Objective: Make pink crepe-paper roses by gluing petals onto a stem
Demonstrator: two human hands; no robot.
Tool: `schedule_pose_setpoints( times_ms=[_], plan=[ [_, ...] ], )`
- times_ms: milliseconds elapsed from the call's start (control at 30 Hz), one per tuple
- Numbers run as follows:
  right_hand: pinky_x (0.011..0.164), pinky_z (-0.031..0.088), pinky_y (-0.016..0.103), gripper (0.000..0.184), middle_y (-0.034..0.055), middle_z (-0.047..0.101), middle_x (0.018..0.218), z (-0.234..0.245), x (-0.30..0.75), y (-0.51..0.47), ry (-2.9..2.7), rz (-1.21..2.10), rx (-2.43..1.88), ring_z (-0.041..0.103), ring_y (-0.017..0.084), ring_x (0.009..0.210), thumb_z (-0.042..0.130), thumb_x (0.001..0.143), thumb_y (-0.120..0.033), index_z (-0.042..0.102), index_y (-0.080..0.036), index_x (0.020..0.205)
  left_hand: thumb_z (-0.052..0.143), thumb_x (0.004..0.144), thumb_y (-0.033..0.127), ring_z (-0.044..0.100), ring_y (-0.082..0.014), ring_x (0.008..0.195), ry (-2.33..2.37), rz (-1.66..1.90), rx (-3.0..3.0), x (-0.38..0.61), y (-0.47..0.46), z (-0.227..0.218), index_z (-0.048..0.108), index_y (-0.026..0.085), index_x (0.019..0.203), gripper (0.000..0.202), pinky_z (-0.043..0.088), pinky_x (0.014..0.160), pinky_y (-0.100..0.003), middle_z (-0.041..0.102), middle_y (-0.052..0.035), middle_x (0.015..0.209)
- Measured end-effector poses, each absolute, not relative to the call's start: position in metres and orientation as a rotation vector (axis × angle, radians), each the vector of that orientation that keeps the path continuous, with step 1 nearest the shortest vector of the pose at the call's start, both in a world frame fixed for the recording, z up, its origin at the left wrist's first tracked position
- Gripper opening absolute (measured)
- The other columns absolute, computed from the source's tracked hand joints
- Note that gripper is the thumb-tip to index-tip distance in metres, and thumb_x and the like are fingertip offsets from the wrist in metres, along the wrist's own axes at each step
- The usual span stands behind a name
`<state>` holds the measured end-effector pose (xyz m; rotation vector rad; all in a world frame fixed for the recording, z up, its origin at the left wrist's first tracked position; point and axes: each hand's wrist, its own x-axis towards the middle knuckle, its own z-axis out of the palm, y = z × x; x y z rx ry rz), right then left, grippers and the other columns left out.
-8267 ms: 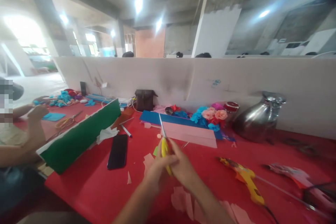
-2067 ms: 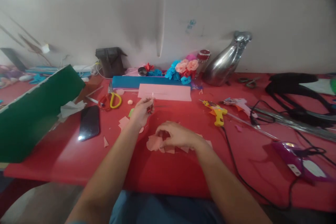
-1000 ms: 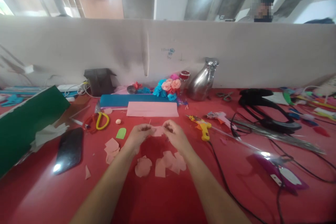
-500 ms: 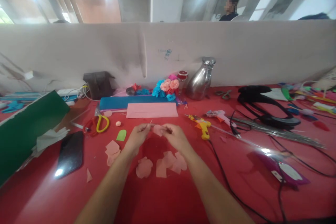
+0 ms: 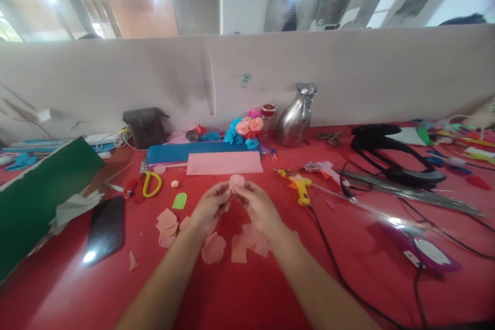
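A small pink paper petal (image 5: pixel 236 181) is held up over the middle of the red table. My left hand (image 5: pixel 212 207) pinches its left lower edge, fingers curled. From the other side, the thumb and fingers of my right hand (image 5: pixel 258 205) grip the same petal. A short pale line shows on its face; I cannot tell what it is. Beneath my wrists lie a pile of rounded pink petals (image 5: pixel 214 249) and several cut pink paper pieces (image 5: pixel 240 248), partly hidden by my right forearm. More pink pieces (image 5: pixel 167 224) lie left of my left hand.
A yellow glue gun (image 5: pixel 299 188) with a black cord lies to the right, a pink one (image 5: pixel 325 169) behind it. Yellow-handled scissors (image 5: pixel 152 184), a green template (image 5: pixel 179 200) and a phone (image 5: pixel 104 228) are leftward. Folded pink paper (image 5: pixel 224 163), paper flowers (image 5: pixel 247 127) and a steel jug (image 5: pixel 296 118) stand behind.
My hands have come closer together, and the petal has turned up to face me between them. In the background, a person has moved left.
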<state>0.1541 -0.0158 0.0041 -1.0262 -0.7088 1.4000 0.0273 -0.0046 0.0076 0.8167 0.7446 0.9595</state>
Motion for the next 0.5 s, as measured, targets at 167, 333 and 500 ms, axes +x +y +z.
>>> schedule_pose_setpoints(
  times_ms=[167, 333, 500],
  plan=[
    [0.07, 0.045, 0.029, 0.025, 0.0026, 0.064, 0.077, -0.005, 0.149, -0.015, -0.713, 1.397, -0.983, 0.059, 0.016, 0.074, 0.072, 0.059, -0.032, 0.06, -0.018, 0.076, 0.069, 0.064, 0.021, 0.042, -0.0019, 0.047, 0.808, 0.991, 0.788, 0.027, -0.005, 0.01, 0.065, 0.017, 0.086, 0.023, 0.034, 0.047, -0.017, 0.056, 0.0012, 0.075],
    [0.066, 0.043, 0.027, 0.024, 0.0011, 0.062, 0.076, -0.006, 0.15, -0.015, -0.726, 1.438, -1.017, 0.055, 0.014, 0.069, 0.071, 0.061, -0.033, 0.06, -0.019, 0.076, 0.071, 0.062, 0.02, 0.042, -0.0019, 0.047, 0.799, 0.984, 0.751, 0.027, -0.004, 0.009, 0.066, 0.017, 0.085, 0.024, 0.035, 0.049, -0.016, 0.056, 0.0017, 0.073],
    [0.063, 0.04, 0.025, 0.018, 0.0009, 0.062, 0.077, 0.002, 0.157, -0.016, -0.76, 1.372, -1.085, 0.055, 0.014, 0.073, 0.067, 0.065, -0.031, 0.062, -0.02, 0.078, 0.071, 0.062, 0.021, 0.039, -0.0012, 0.045, 0.803, 0.968, 0.736, 0.026, -0.003, 0.009, 0.067, 0.015, 0.082, 0.022, 0.031, 0.045, -0.016, 0.056, 0.0012, 0.068]
  ],
)
